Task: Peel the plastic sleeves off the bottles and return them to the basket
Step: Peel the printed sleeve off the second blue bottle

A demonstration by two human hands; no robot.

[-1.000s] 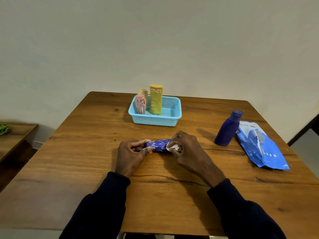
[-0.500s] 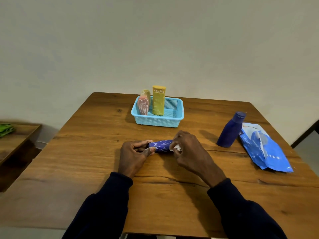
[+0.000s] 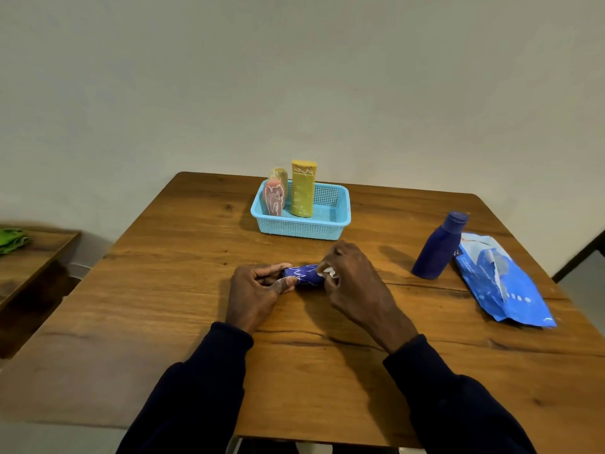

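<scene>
A small blue bottle in a patterned plastic sleeve (image 3: pixel 304 274) lies sideways on the wooden table (image 3: pixel 183 290), held between both hands. My left hand (image 3: pixel 258 290) grips its left end with thumb and fingers. My right hand (image 3: pixel 353 283) pinches the right end, where a bit of white shows at the fingertips. Behind them stands a light blue basket (image 3: pixel 327 221) holding a yellow sleeved bottle (image 3: pixel 302 188), a pink sleeved bottle (image 3: pixel 274 199) and another partly hidden behind the pink one.
A bare dark blue bottle (image 3: pixel 438 247) stands upright at the right, beside a crumpled blue plastic sleeve (image 3: pixel 501 286). A lower wooden surface (image 3: pixel 29 260) with something green (image 3: pixel 11 239) sits at the far left. A wall rises behind the table.
The hands stay on the sleeved bottle with little change; the right fingers have shifted slightly at its right end. The camera view has drifted a little.
</scene>
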